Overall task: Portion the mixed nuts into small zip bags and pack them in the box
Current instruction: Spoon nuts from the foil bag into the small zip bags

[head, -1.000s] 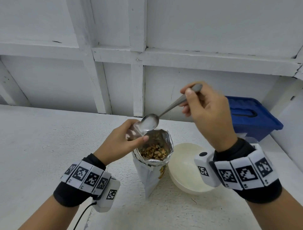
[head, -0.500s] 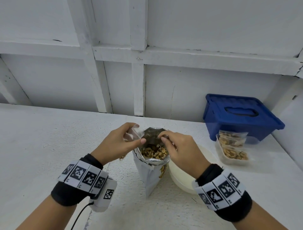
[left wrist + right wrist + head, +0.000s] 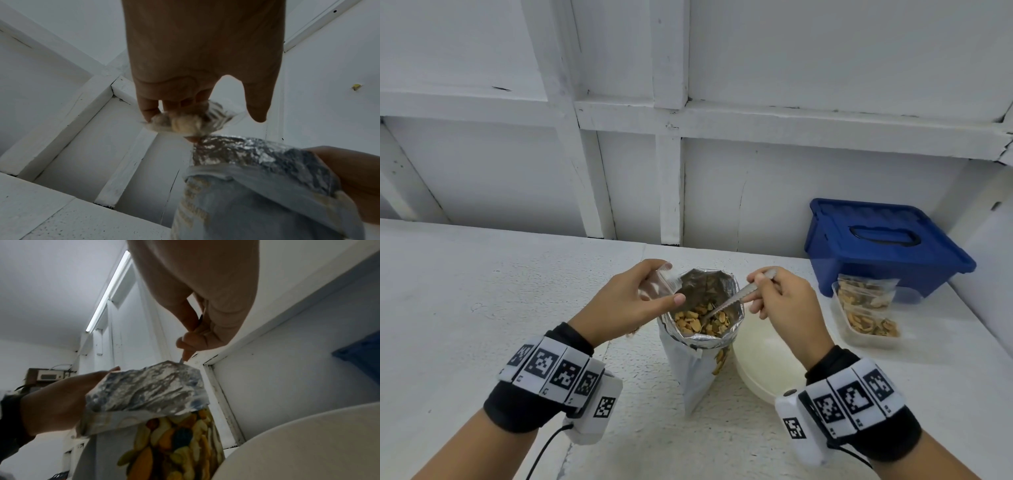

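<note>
Since a second ago the spoon (image 3: 726, 301), pinched in the right hand (image 3: 786, 301), has been lowered from above the small zip bag (image 3: 659, 286) into the nuts inside the foil pouch (image 3: 700, 346) standing on the tabletop (image 3: 465, 308); another scoop is judged underway. The zip bag, part filled, is gripped by the left hand (image 3: 630, 303) beside the pouch mouth. The spoon bowl is buried among nuts; its load cannot be made out.

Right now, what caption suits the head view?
Right hand dips spoon into foil nut pouch; left hand holds small zip bag.
</note>
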A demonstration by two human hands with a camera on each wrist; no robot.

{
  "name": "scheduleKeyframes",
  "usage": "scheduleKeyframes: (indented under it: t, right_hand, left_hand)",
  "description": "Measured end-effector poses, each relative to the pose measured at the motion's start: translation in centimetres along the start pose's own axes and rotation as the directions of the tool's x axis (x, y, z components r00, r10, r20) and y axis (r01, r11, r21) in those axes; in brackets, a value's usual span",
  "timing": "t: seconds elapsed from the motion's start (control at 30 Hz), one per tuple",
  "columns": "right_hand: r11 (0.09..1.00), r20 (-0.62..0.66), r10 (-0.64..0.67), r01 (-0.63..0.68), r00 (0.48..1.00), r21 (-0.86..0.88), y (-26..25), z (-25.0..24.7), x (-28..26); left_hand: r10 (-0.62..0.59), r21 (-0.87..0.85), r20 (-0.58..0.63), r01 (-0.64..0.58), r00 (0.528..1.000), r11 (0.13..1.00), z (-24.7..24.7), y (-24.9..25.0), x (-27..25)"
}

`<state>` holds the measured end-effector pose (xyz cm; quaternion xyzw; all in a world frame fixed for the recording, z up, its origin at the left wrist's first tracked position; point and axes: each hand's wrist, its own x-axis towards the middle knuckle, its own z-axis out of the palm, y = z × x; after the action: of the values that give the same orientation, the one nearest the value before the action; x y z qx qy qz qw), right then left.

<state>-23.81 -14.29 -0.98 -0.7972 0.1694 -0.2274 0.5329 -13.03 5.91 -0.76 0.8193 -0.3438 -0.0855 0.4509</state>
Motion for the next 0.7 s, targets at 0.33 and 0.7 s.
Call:
scheduleKeyframes:
  t: [0.33, 0.7]
  right_hand:
    - [0.976, -0.121, 0.131, -0.107, 0.984, 0.189, 0.2, -2.7, 0.9]
    - [0.967, -0.187, 0.079, -0.030, 0.979, 0.251, -1.9, -4.8, 1.9]
  left_hand:
    - [0.059, 0.282, 0.120, -0.091, 0.991, 0.955, -1.4, 1.5, 0.3]
    - [0.076, 0.583, 0.223, -0.195, 0.972, 0.789, -0.9, 2.1, 1.1]
